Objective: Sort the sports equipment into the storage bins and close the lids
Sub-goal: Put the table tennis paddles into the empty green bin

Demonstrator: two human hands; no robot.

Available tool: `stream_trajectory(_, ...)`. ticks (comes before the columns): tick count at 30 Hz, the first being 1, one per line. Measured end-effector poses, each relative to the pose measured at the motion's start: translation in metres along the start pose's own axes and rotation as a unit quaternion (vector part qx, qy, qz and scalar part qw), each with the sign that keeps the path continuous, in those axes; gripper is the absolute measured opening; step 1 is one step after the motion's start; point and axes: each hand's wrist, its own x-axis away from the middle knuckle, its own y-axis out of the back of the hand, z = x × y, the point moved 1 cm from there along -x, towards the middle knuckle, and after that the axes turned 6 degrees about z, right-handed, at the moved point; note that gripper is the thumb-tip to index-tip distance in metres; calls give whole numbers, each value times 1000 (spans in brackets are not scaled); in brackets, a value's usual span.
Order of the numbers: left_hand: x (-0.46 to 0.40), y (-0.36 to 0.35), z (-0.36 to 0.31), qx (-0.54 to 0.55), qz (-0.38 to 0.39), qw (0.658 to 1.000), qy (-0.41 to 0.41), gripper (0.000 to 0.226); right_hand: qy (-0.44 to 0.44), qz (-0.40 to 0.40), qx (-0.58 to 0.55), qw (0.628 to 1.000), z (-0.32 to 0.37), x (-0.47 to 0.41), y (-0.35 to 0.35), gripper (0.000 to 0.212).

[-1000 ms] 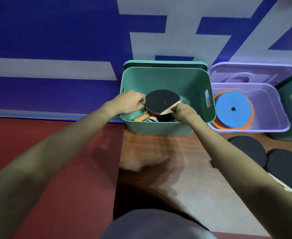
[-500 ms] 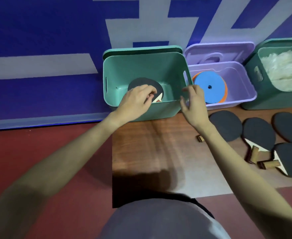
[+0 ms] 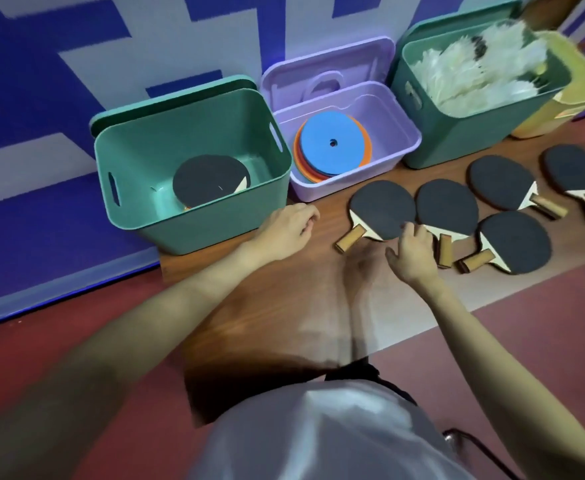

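Black rubber-faced table tennis paddles with wooden handles lie flat on the wood-grain board. The right hand, fingers apart, touches the nearest; the left hand hangs loosely curled beside the teal plastic bin.

Blue wall with pale grey blocks behind; red floor below, brown wooden board laid across, dimly lit.

Your right hand touches the nearest paddle at two o'clock on the wooden board. Your left hand hangs loosely curled beside the green bin at twelve, where paddles already lie.
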Motion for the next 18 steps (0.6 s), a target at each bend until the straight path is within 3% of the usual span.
stream_trajectory(5,-42,-35,-23,-32,58,996,58,26,-43,53,48,997,-59,-19,-1,53)
stream_trajectory(13,-99,-91,-51,-31,131,969,206,36,-144,95,-57,983,-124,-48,8,41)
stream_trajectory(18,-119,-122,-53,-28,158,938,307,41,-170,113,-137,969,-136,-63,2,55)
